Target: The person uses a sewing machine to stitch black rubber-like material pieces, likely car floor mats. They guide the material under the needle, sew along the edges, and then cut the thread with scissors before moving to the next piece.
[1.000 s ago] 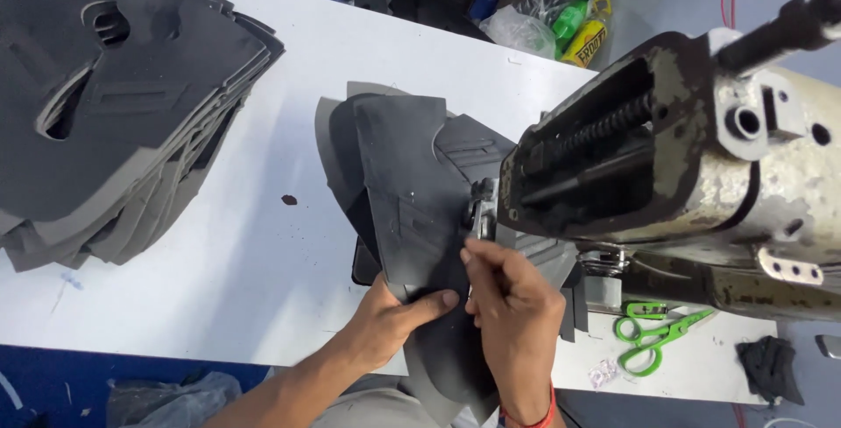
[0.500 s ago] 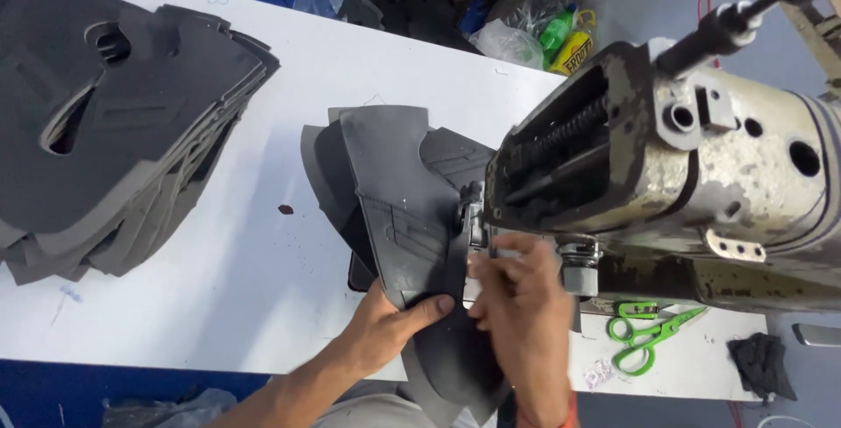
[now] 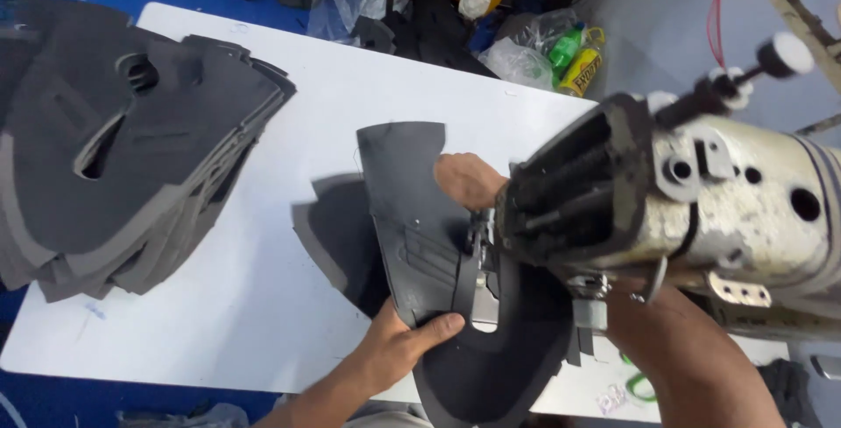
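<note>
A dark grey foam-like shaped piece (image 3: pixel 412 209) lies on the white table (image 3: pixel 263 305) under the head of a worn industrial sewing machine (image 3: pixel 701 200). My left hand (image 3: pixel 399 349) grips the near edge of this piece, thumb on top. My right hand (image 3: pixel 469 178) reaches under the machine arm and rests flat on the far part of the piece, beside the needle area (image 3: pixel 480 240). More dark pieces (image 3: pixel 342 244) lie beneath it. Part of my right forearm (image 3: pixel 692 358) is hidden behind the machine.
A tall stack of dark grey cut panels (image 3: pixel 123 148) fills the table's left side. Bags, a green bottle (image 3: pixel 565 47) and clutter lie beyond the far edge. Green scissors (image 3: pixel 639 384) sit partly hidden near my right forearm.
My right hand has moved from the near edge of the piece to its far side behind the needle. The dark piece has been fed further away. The view has shifted.
</note>
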